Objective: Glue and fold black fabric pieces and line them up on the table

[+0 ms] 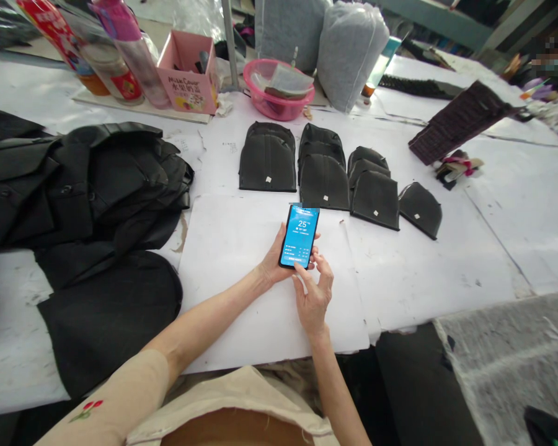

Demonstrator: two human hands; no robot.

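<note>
A smartphone (300,238) with a lit blue weather screen reading 25 is held up over the white table sheet (232,248). Wrapped around its left side and back is my left hand (274,257). My right hand (314,291) is at the phone's lower edge, its index finger at the bottom of the screen and its other fingers bent and apart, holding nothing. Beyond the phone lie stacks of black curved fabric pieces (324,179) with small white tags. To the left is a heap of black garment parts (97,167), with a rounded black piece (116,316) nearer me.
Along the back stand a pink box (188,83), a pink bottle (132,56), a jar (114,74), a pink basket (279,93) and grey wrapped bundles (351,52). At the right a dark woven rack (465,121) leans over the table. Grey sheeting (516,365) covers something at lower right.
</note>
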